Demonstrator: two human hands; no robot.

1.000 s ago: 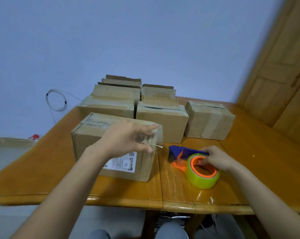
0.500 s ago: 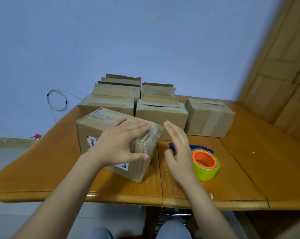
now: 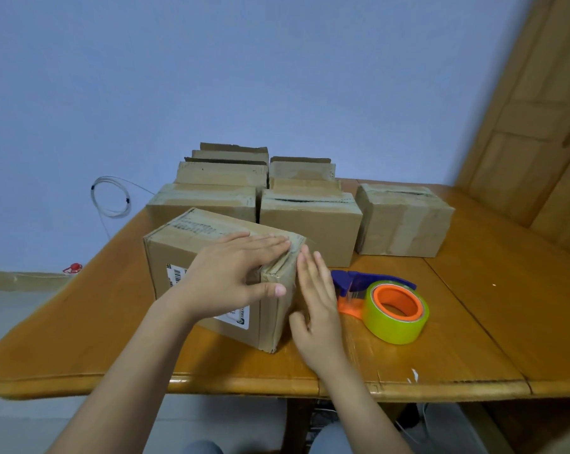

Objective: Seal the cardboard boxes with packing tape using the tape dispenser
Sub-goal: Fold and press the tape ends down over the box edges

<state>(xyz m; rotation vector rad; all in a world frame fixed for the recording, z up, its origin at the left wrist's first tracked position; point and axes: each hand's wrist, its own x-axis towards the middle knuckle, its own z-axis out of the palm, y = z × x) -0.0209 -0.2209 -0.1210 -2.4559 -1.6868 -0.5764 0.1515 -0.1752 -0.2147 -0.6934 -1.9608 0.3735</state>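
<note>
Wooden table [image 3: 473, 322] below a blue wall: the nearest cardboard box [image 3: 192, 253] sits near its front edge. The left hand [image 3: 231, 280] presses straight fingers on the box top, and the right hand [image 3: 319, 306] lies flat and open against its taped end. The tape dispenser [image 3: 391, 309] lies just right, unheld.

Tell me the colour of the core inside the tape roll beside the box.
Orange core, inside a yellow-green tape roll; the head view shows it.
</note>
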